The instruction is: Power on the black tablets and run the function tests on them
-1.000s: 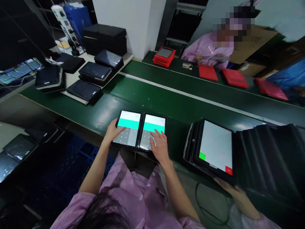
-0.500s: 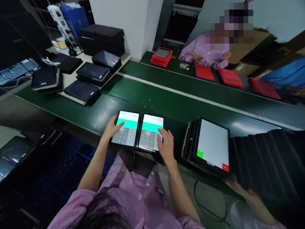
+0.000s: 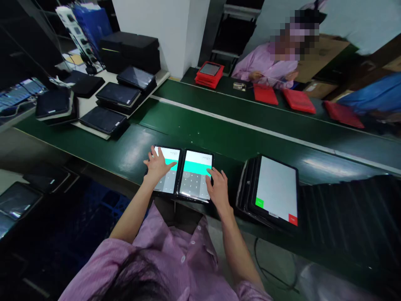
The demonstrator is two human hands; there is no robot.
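The green workbench [image 3: 134, 150] takes up the most room, running across the view to a co-worker in a pink top [image 3: 261, 65] seated at the far side. On the bench at the right, a stack of tablets [image 3: 277, 188] has a lit white screen uppermost. The left tablet [image 3: 169, 182] and right tablet [image 3: 194, 167] lie flat, side by side on the near part of the bench, directly in front of the person, both showing a calculator keypad below a teal band. Each is probably fairly light for its size and stiff, with smooth glass that may be slippery and could scratch or crack if knocked; the dark side edges look the best place to take hold, keeping fingers off the live screen. The left hand [image 3: 158, 164] is spread over the left tablet's upper part, thumb reaching across the teal band, gripping nothing. The right hand [image 3: 218, 186] is at the right tablet's right edge, fingers loosely bent and apart, also gripping nothing; whether any fingertip presses the glass cannot be told. Smallest are the keypad digits.
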